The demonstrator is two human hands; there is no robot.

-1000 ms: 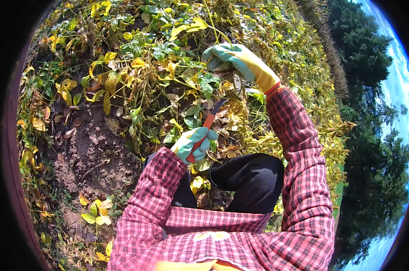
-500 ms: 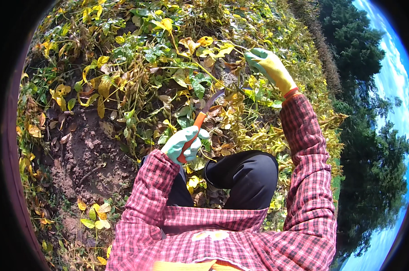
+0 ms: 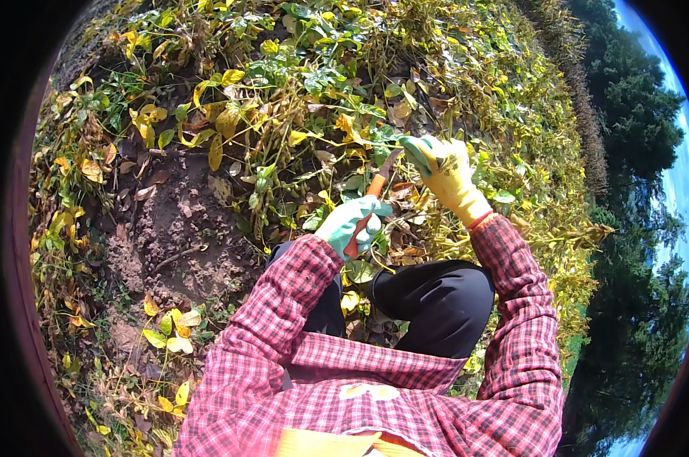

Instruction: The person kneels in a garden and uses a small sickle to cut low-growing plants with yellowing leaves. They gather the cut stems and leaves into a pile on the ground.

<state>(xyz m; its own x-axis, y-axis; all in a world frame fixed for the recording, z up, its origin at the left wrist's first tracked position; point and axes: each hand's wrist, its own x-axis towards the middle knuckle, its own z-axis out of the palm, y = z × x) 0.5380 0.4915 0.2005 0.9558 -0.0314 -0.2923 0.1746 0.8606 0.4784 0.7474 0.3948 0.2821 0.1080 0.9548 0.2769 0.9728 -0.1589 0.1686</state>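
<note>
My left hand [image 3: 354, 222], in a pale green glove, is wrapped round the orange handle of a sickle [image 3: 376, 185]. Its short curved blade points up and right, ending close beside my right hand [image 3: 442, 172]. That hand wears a green-and-yellow glove, and its fingers are closed on a thin bean plant stem [image 3: 369, 142] that runs off to the left. Where the blade meets stems, if it does, is partly hidden by the right glove. Yellowing bean plants [image 3: 283, 137] with pods and leaves surround both hands.
Bare brown soil [image 3: 180, 228] with clods lies to the left. My bent knees in dark trousers [image 3: 436, 297] are just below the hands. Dense yellow-green plants [image 3: 527, 145] stretch to the right, with tall trees [image 3: 626, 305] beyond.
My left hand has moved up and right with the sickle, bringing its blade close to the right hand. The right hand has come lower, still closed on the stem.
</note>
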